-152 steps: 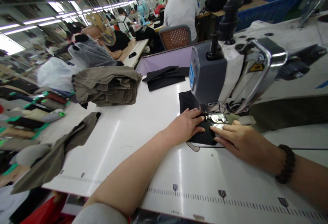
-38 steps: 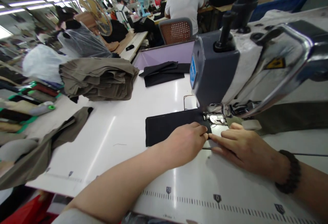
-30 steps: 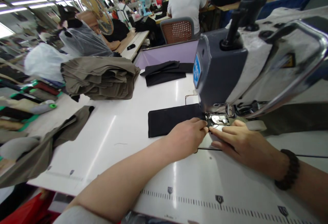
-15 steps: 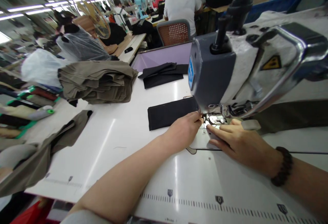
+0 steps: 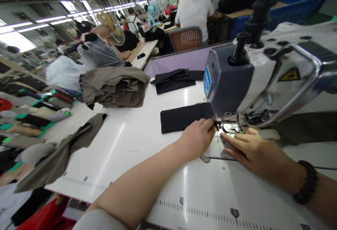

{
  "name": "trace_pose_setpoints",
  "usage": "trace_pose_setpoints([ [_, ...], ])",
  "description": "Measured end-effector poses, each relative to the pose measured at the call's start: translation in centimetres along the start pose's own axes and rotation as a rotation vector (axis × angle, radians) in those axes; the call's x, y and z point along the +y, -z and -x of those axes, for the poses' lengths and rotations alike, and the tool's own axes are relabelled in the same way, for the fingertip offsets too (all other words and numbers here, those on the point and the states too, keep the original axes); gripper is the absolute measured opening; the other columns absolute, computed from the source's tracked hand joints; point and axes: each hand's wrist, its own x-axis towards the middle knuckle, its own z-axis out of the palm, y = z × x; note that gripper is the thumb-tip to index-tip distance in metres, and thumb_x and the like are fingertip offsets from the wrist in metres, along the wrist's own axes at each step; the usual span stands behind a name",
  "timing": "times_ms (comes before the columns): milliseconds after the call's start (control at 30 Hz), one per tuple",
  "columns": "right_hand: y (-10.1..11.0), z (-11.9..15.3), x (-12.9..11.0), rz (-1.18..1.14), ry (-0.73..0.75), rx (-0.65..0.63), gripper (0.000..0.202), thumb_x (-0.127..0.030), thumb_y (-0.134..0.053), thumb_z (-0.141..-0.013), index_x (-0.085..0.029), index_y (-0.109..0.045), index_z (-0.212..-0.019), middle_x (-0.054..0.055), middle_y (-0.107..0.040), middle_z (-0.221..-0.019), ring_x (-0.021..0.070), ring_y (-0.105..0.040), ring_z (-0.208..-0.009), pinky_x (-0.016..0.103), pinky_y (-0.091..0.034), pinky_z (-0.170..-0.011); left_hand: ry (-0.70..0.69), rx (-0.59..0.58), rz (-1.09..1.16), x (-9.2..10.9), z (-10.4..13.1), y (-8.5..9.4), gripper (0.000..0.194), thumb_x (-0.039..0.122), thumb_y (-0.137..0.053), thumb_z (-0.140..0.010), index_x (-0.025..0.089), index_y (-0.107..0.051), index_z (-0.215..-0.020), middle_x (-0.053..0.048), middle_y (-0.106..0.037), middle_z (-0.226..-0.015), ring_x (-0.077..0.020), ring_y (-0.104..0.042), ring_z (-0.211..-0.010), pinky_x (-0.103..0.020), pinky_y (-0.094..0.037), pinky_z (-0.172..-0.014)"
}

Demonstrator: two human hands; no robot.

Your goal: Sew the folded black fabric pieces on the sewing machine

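My left hand (image 5: 198,137) is closed, its fingertips pressed together just left of the presser foot (image 5: 231,128) of a sewing machine (image 5: 229,72). What those fingertips pinch is too small and hidden to make out. Behind them a folded black fabric piece (image 5: 185,117) lies flat, its right end passing behind my fingers and the machine head. On the other side, my right hand (image 5: 255,151) rests on the machine bed with fingers stretched out, close in front of the foot. A small grey-beige piece (image 5: 270,135) sits beside its knuckles.
Brown fabric pieces (image 5: 114,86) are stacked at the back left, with black strips (image 5: 177,79) beside them. A loose brown piece (image 5: 65,149) hangs over the table's left side near thread cones (image 5: 47,114). Brown fabric (image 5: 305,128) lies under the machine arm. A person (image 5: 195,12) sits ahead.
The camera view has turned slightly, so everything sits further right and a little lower. Both hands keep nearly the same place at the presser foot.
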Motion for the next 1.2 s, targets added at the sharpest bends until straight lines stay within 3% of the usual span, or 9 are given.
trace_pose_setpoints([
  [100,0.0,0.3,0.2,-0.059,0.009,0.023,0.033,-0.036,-0.041,-0.089,-0.017,-0.058,-0.109,0.004,-0.066,-0.083,0.0166,-0.059,-0.066,0.033,-0.045,-0.063,0.123,-0.065,-0.047,-0.3,0.3,-0.1,0.019,0.014,-0.037,-0.088,0.01,-0.053,-0.098,-0.012,-0.055,-0.097,-0.0225,-0.057,-0.087,-0.034,-0.051,-0.071],
  [167,0.1,0.4,0.3,-0.1,0.033,0.053,0.031,-0.034,-0.042,-0.089,-0.018,-0.059,-0.109,0.003,-0.067,-0.084,0.016,-0.06,-0.068,0.032,-0.046,-0.064,0.254,-0.019,-0.017,-1.0,0.4,-0.7,0.027,0.009,-0.035,-0.086,0.008,-0.047,-0.11,-0.016,-0.054,-0.106,-0.0247,-0.055,-0.098,-0.036,-0.05,-0.077],
  [300,0.4,0.4,0.5,-0.081,0.074,0.136,0.03,-0.034,-0.044,-0.087,-0.02,-0.058,-0.11,0.004,-0.066,-0.089,0.0183,-0.061,-0.075,0.033,-0.048,-0.064,0.413,0.141,-0.017,-2.6,0.5,-2.3,0.05,0.005,-0.032,-0.082,0.001,-0.021,-0.131,-0.031,-0.025,-0.137,-0.0342,-0.024,-0.13,-0.051,-0.037,-0.093],
  [400,1.1,0.3,1.1,-0.004,0.09,0.172,0.029,-0.033,-0.043,-0.087,-0.022,-0.06,-0.107,0.004,-0.066,-0.086,0.0193,-0.06,-0.069,0.034,-0.047,-0.06,0.329,0.157,-0.028,-2.8,0.6,-2.6,0.046,0.009,-0.033,-0.084,0.004,-0.027,-0.13,-0.027,-0.026,-0.138,-0.0326,-0.029,-0.129,-0.05,-0.038,-0.094],
  [533,3.8,1.2,3.8,0.192,0.017,0.186,0.025,-0.032,-0.04,-0.085,-0.024,-0.062,-0.076,0.005,-0.059,-0.063,0.0211,-0.053,-0.053,0.039,-0.041,-0.054,0.208,0.178,0.015,-2.1,1.0,-1.8,0.029,0.014,-0.039,-0.087,0.012,-0.051,-0.113,-0.014,-0.053,-0.118,-0.0226,-0.055,-0.102,-0.035,-0.049,-0.082],
  [700,7.3,4.3,7.1,0.29,-0.216,0.087,0.022,-0.028,-0.039,-0.084,-0.021,-0.059,-0.084,0.012,-0.063,-0.084,0.0255,-0.059,-0.069,0.042,-0.045,-0.063,0.163,0.18,0.064,-1.7,1.3,-1.3,0.024,0.013,-0.043,-0.085,0.015,-0.059,-0.103,-0.007,-0.061,-0.096,-0.0177,-0.059,-0.086,-0.03,-0.052,-0.072],
  [833,6.6,5.6,6.7,0.281,-0.223,-0.104,0.024,-0.014,-0.041,-0.08,-0.016,-0.061,-0.094,0.011,-0.062,-0.097,0.0222,-0.059,-0.083,0.035,-0.046,-0.071,0.132,0.196,0.083,-1.8,1.3,-1.4,0.026,0.01,-0.046,-0.082,0.015,-0.06,-0.103,-0.008,-0.061,-0.096,-0.0181,-0.058,-0.087,-0.03,-0.052,-0.073],
  [967,5.8,5.6,6.5,0.311,-0.233,-0.131,0.025,-0.011,-0.04,-0.079,-0.014,-0.063,-0.087,0.009,-0.064,-0.087,0.0207,-0.059,-0.075,0.035,-0.046,-0.067,0.127,0.218,0.079,-1.8,1.2,-1.5,0.026,0.009,-0.046,-0.082,0.015,-0.061,-0.102,-0.008,-0.061,-0.095,-0.0181,-0.058,-0.087,-0.031,-0.053,-0.072],
  [1200,6.6,5.6,6.5,0.308,-0.205,-0.138,0.026,-0.022,-0.039,-0.086,-0.015,-0.064,-0.087,0.008,-0.064,-0.09,0.0185,-0.059,-0.077,0.034,-0.044,-0.071,0.109,0.237,0.082,-2.0,1.2,-1.8,0.026,0.009,-0.045,-0.082,0.014,-0.061,-0.102,-0.008,-0.062,-0.094,-0.0186,-0.058,-0.085,-0.031,-0.052,-0.072],
])
